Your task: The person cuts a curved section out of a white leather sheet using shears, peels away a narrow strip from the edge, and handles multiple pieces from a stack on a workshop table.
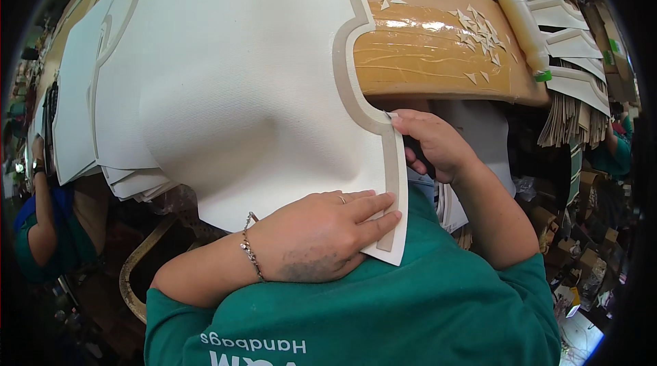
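Note:
A large cream-white panel (260, 85) with a fine-grained surface covers the work surface and hangs toward my body. A greyish-beige strip (342, 71) follows its curved right edge. My left hand (335, 232) lies flat across the near corner, its fingers stretched over the strip. At the inner corner of the curve, my right hand (438, 143) is closed, with its thumb and forefinger at the panel's edge. A small dark pointed tip shows beside them; the rest of what the hand holds is hidden in the fingers.
Small triangular offcuts (482, 34) lie on the taped brown work surface (424, 58). A yellowish bottle with a green cap (525, 34) lies by stacked pale pieces (575, 44) at right. More white panels (75, 92) are stacked at left, near another person's arm (42, 208).

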### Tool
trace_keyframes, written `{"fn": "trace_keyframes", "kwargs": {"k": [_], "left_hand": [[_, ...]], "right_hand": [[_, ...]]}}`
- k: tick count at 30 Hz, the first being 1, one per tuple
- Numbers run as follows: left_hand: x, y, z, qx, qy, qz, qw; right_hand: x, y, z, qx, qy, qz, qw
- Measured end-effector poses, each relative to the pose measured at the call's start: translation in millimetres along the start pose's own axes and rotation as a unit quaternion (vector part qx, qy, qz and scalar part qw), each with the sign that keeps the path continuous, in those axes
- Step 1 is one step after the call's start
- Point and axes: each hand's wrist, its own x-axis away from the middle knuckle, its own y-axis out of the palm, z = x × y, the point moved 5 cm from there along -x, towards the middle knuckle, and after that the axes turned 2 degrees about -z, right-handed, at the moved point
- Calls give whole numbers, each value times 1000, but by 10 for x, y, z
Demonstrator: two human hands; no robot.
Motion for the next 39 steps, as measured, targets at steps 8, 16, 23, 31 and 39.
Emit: {"fn": "trace_keyframes", "kwargs": {"k": [8, 16, 23, 31, 39], "left_hand": [[40, 31, -40, 24, 0, 39, 999], [65, -8, -31, 48, -7, 46, 998], [15, -170, -224, 186, 35, 23, 982], [-904, -1531, -978, -431, -81, 213, 873], [-707, -1941, -261, -316, -102, -77, 940]], "right_hand": [[182, -368, -712, 52, -136, 90, 985], [214, -914, -1121, 453, -122, 345, 813], [63, 56, 75, -10, -150, 101, 983], [265, 181, -460, 483, -339, 105, 801], [984, -276, -992, 503, -276, -17, 819]]}}
